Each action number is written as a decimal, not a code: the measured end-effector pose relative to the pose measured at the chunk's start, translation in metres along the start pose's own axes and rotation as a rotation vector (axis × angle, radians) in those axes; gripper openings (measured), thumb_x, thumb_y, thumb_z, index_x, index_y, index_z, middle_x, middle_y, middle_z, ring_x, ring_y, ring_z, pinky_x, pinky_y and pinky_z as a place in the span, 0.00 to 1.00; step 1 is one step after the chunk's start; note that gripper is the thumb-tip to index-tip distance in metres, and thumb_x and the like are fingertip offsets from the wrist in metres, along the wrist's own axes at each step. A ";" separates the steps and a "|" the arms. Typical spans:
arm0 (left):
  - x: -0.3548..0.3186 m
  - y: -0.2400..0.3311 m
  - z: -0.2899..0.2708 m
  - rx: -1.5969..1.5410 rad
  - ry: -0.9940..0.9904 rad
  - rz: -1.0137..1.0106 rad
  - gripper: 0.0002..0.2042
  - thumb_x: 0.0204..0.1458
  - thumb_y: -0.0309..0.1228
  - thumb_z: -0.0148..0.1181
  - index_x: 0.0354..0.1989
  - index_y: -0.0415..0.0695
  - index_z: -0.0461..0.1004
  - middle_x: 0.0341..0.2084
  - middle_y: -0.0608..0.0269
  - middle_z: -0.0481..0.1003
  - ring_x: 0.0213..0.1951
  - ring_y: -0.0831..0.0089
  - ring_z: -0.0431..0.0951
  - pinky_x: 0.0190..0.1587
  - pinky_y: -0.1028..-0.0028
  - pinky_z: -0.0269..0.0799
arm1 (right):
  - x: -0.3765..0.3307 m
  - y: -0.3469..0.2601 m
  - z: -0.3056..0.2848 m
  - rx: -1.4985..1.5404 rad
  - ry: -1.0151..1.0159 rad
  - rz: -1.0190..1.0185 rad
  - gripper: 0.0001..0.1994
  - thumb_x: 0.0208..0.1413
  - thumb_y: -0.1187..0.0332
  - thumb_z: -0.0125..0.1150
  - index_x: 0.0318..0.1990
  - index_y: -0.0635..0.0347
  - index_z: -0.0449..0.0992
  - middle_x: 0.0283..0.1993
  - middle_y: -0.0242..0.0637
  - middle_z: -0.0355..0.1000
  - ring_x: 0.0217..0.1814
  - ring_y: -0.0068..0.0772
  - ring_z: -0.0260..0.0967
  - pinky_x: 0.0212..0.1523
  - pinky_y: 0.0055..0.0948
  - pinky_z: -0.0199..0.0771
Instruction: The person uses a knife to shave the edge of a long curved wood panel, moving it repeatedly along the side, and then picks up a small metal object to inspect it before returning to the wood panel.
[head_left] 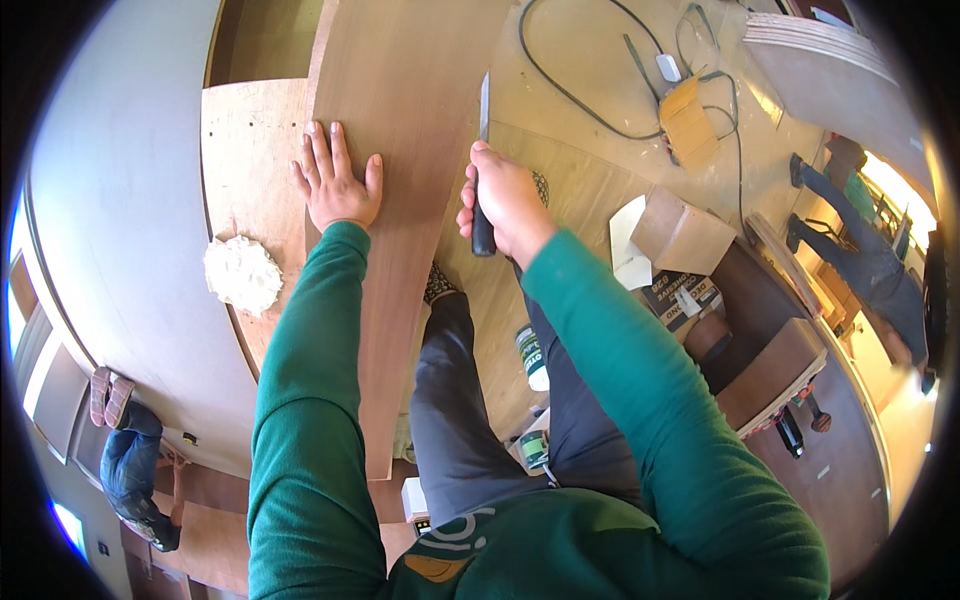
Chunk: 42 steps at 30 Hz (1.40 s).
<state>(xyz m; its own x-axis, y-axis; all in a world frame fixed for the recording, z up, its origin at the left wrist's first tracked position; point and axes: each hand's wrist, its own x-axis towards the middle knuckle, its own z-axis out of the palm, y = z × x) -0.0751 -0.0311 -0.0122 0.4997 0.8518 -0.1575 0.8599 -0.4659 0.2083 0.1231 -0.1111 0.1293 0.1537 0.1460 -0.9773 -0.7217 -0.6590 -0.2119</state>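
My left hand (339,182) lies flat with its fingers spread on a long brown wood-grain panel (395,90), near the panel's left edge. In my right hand (508,200) is a knife (483,225) with a black handle and a narrow blade. Its blade points away from me, above the floor just right of the panel. Left of the panel is a paler plywood board (255,150) with small dark holes. On that board sits a rounded, ruffled white lump (243,275), whose kind I cannot make out.
A looped black cable (575,100) and torn cardboard (690,122) lie on the floor ahead. Open boxes (683,230) stand at the right, near a dark board with tools. Green-and-white containers (532,358) are by my legs. Other people (135,470) are at far left and right.
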 end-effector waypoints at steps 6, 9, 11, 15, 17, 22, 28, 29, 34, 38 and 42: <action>0.006 0.014 0.000 -0.006 0.005 0.017 0.39 0.57 0.57 0.48 0.74 0.52 0.52 0.75 0.56 0.46 0.75 0.58 0.43 0.74 0.52 0.32 | 0.036 0.000 0.004 0.037 0.067 0.017 0.18 0.69 0.50 0.44 0.36 0.54 0.63 0.21 0.34 0.64 0.16 0.34 0.65 0.17 0.36 0.70; 0.003 0.011 0.002 -0.011 -0.004 0.019 0.39 0.57 0.57 0.48 0.74 0.52 0.52 0.75 0.56 0.46 0.75 0.58 0.43 0.74 0.51 0.32 | 0.051 0.003 -0.010 -0.004 0.049 0.033 0.18 0.68 0.50 0.45 0.35 0.54 0.64 0.21 0.34 0.63 0.15 0.34 0.64 0.16 0.35 0.69; 0.002 0.003 0.003 -0.006 -0.002 0.009 0.39 0.57 0.57 0.48 0.74 0.52 0.52 0.75 0.56 0.46 0.75 0.58 0.43 0.74 0.51 0.32 | 0.019 0.001 -0.006 0.026 0.011 0.014 0.18 0.68 0.50 0.45 0.34 0.54 0.64 0.20 0.34 0.63 0.14 0.34 0.64 0.15 0.35 0.68; 0.000 0.001 0.000 0.008 0.000 0.006 0.39 0.57 0.57 0.48 0.74 0.51 0.51 0.75 0.56 0.45 0.75 0.58 0.43 0.74 0.51 0.32 | -0.005 0.000 0.002 0.086 -0.007 -0.014 0.17 0.68 0.51 0.45 0.34 0.54 0.63 0.19 0.34 0.62 0.13 0.34 0.63 0.14 0.36 0.67; 0.005 0.008 0.000 -0.001 0.001 0.015 0.39 0.57 0.57 0.48 0.74 0.51 0.51 0.75 0.56 0.45 0.75 0.58 0.43 0.74 0.51 0.31 | 0.026 -0.001 0.005 0.091 0.035 0.018 0.18 0.68 0.51 0.46 0.35 0.55 0.63 0.20 0.34 0.63 0.15 0.34 0.65 0.16 0.37 0.68; 0.005 0.007 0.003 0.001 -0.018 0.016 0.39 0.57 0.57 0.48 0.74 0.50 0.51 0.75 0.55 0.45 0.75 0.58 0.42 0.74 0.51 0.30 | 0.040 0.007 -0.008 0.058 -0.020 0.020 0.17 0.69 0.51 0.42 0.37 0.55 0.63 0.21 0.35 0.63 0.15 0.34 0.65 0.15 0.36 0.70; 0.004 0.007 0.000 0.018 -0.003 0.013 0.39 0.57 0.57 0.47 0.74 0.51 0.51 0.75 0.55 0.45 0.75 0.57 0.42 0.74 0.51 0.31 | -0.013 0.032 0.006 0.030 0.021 0.080 0.17 0.69 0.50 0.43 0.35 0.53 0.63 0.18 0.33 0.62 0.12 0.32 0.64 0.13 0.35 0.69; 0.005 0.009 -0.001 0.006 -0.002 0.016 0.39 0.57 0.57 0.47 0.74 0.51 0.51 0.75 0.55 0.45 0.75 0.57 0.42 0.74 0.51 0.31 | -0.009 0.036 0.009 0.028 0.031 0.094 0.17 0.69 0.50 0.43 0.35 0.53 0.63 0.18 0.33 0.62 0.12 0.32 0.64 0.14 0.35 0.70; 0.004 0.009 -0.001 -0.009 0.003 0.013 0.39 0.57 0.57 0.47 0.74 0.50 0.51 0.75 0.55 0.45 0.75 0.57 0.42 0.74 0.51 0.31 | 0.001 0.047 0.015 0.007 0.048 0.081 0.17 0.69 0.49 0.41 0.37 0.54 0.62 0.19 0.35 0.62 0.13 0.34 0.63 0.15 0.37 0.71; 0.002 0.008 -0.001 -0.007 0.009 0.015 0.39 0.58 0.57 0.47 0.74 0.51 0.51 0.75 0.55 0.45 0.75 0.57 0.42 0.74 0.51 0.30 | 0.009 0.057 0.022 -0.023 0.087 0.059 0.18 0.70 0.49 0.41 0.38 0.56 0.62 0.20 0.36 0.62 0.14 0.35 0.64 0.16 0.38 0.71; 0.003 0.009 -0.001 0.017 -0.003 0.011 0.39 0.58 0.57 0.46 0.74 0.51 0.51 0.75 0.56 0.44 0.76 0.58 0.42 0.74 0.51 0.30 | 0.034 0.038 0.009 -0.012 0.034 0.094 0.18 0.70 0.50 0.40 0.42 0.57 0.62 0.20 0.36 0.62 0.15 0.35 0.64 0.18 0.40 0.73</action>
<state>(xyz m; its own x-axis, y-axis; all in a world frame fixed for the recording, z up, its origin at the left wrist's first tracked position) -0.0658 -0.0329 -0.0099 0.5096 0.8458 -0.1580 0.8559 -0.4795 0.1935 0.0952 -0.1244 0.0877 0.1088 0.0586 -0.9923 -0.7259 -0.6774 -0.1196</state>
